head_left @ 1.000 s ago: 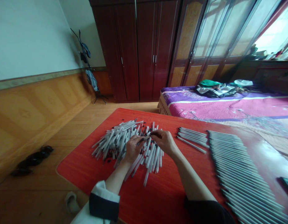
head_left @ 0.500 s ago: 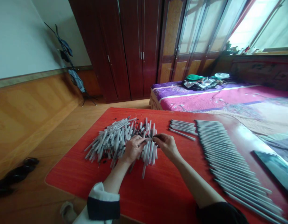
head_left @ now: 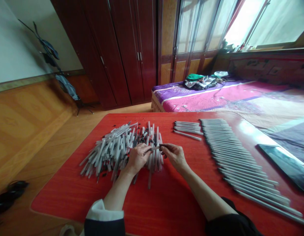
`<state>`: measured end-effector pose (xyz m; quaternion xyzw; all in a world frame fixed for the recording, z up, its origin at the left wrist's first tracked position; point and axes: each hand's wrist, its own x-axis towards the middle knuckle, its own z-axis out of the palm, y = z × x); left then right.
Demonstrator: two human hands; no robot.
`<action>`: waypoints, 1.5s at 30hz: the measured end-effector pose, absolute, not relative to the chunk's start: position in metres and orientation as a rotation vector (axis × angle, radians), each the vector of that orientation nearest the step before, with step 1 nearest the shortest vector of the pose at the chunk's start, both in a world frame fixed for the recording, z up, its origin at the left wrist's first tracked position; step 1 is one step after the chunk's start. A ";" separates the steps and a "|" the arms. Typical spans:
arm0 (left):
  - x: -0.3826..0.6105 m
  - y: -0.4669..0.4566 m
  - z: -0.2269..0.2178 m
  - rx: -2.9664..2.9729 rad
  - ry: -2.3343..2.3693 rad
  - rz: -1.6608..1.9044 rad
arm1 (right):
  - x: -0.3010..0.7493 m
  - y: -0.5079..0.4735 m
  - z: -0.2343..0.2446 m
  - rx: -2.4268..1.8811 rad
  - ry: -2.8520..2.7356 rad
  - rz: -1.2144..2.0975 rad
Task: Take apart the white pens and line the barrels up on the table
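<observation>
My left hand is closed on a pen with a translucent whitish barrel, held level above the table. The fingertips of my right hand pinch the pen's right end, where something small and dark shows; its exact form is too small to tell. Beneath and to the left of my hands lies a loose pile of pens, whitish barrels mixed with black parts. On the right, a long row of pens lies side by side, dark ends to the left. A shorter group of pens lies left of that row's far end.
The red table carries everything. A dark phone-like slab lies at its right edge. Beyond stand a bed with folded clothes and dark red wardrobes. A coat stand is at the far left.
The view has turned slightly to the right, so everything appears shifted left. Both hands keep hold of the pen in nearly the same pose over the pile.
</observation>
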<state>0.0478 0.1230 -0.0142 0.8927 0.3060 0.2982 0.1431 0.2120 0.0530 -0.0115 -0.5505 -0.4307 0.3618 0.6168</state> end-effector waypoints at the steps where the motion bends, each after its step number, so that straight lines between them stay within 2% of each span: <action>1: 0.048 0.123 -0.014 2.576 0.875 0.854 | 0.212 0.053 -0.011 -1.291 -1.001 0.812; 12: 0.048 0.123 -0.017 2.605 0.856 0.878 | 0.213 0.051 -0.014 -1.349 -1.068 0.702; 45: 0.049 0.118 -0.015 2.668 0.862 0.885 | 0.216 0.050 -0.014 -1.370 -1.092 0.698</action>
